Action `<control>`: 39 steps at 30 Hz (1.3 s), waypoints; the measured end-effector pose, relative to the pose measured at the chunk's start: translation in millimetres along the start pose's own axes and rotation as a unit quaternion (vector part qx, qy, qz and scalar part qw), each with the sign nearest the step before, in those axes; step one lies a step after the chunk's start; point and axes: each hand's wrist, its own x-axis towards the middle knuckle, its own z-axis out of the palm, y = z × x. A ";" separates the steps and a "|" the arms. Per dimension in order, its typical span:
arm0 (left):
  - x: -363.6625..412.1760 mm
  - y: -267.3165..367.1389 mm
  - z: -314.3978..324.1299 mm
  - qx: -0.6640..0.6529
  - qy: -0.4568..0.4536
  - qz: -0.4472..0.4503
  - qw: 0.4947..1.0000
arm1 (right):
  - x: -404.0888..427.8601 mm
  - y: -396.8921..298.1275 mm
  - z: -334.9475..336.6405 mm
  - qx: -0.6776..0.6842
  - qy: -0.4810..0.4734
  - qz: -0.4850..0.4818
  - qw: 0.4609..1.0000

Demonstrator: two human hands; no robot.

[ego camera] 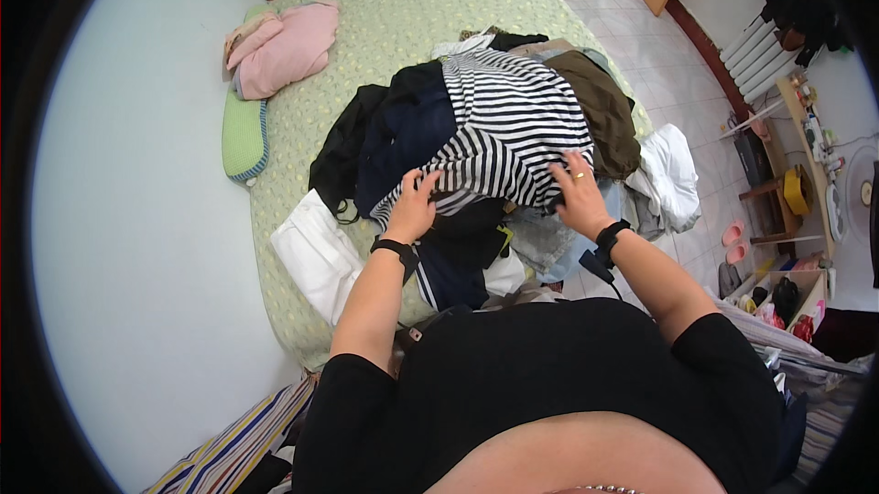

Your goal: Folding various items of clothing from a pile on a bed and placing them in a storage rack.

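Observation:
A black-and-white striped knit top point(515, 102) lies spread over a heap of clothes on the bed. My left hand point(413, 205) rests at its lower left part, fingers apart and bent on the cloth. At the top's lower right edge is my right hand point(580, 195), fingers spread, a ring on one finger. Dark navy cloth point(405, 137) and black cloth point(340, 144) lie left of the top, and a brown garment point(604, 116) lies right of it. Below it are a grey denim piece point(539, 240) and black clothing point(467, 226).
White folded cloth point(319, 253) lies at the bed's near left. A white garment point(666, 178) sits at the heap's right side. Pink folded cloth point(292, 47) and a green pillow point(240, 137) lie by the left wall. A shelf unit point(810, 144) stands at the right.

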 end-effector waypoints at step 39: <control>-66.0 -68.5 -149.6 0.086 0.269 0.112 0.953 | -56.8 -9.2 102.3 0.589 0.293 0.592 0.466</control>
